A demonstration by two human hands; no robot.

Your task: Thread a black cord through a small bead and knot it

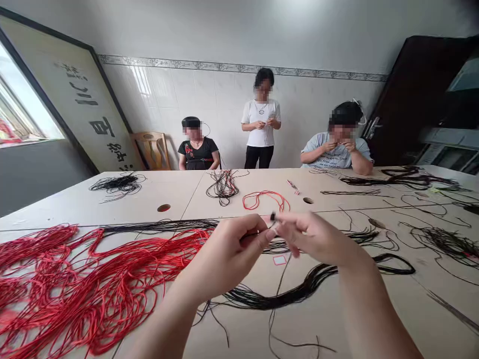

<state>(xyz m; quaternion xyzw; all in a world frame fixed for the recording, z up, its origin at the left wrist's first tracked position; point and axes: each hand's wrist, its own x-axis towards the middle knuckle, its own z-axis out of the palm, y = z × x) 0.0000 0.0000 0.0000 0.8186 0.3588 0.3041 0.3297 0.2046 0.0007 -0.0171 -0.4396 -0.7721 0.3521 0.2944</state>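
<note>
Left hand: left hand (220, 254) raised above the table, its fingers (258, 235) curled closed around a thin black cord (254, 234)

Right hand: right hand (318, 239) raised level with the left, its thumb and first finger (292, 227) pinched nearly shut on a small dark tip (273, 217) at the end of the cord

Held thing: the cord runs across the gap between both sets of fingers, just above the table

Left of the fingers: a large spread of red cords (86, 284) lies on the table (168, 192), with a long bundle of black cords (157, 227) along its far edge

Below the fingers: a long hank of black cords (284, 289) curves across the table, and a small red-edged square card (279, 260) lies just beneath the gap between the hands

Beyond the fingers: a red cord loop (265, 200) and a black cord tangle (223, 185) lie on the far table

Right of the fingers: scattered black cords (445, 243) cover the tabletop

Across the table: a person in a grey T-shirt (337, 152) sits with both hands raised, a person in a white T-shirt (261, 122) stands, and a person in a black top (197, 147) sits beside a wooden chair (151, 149)
</note>
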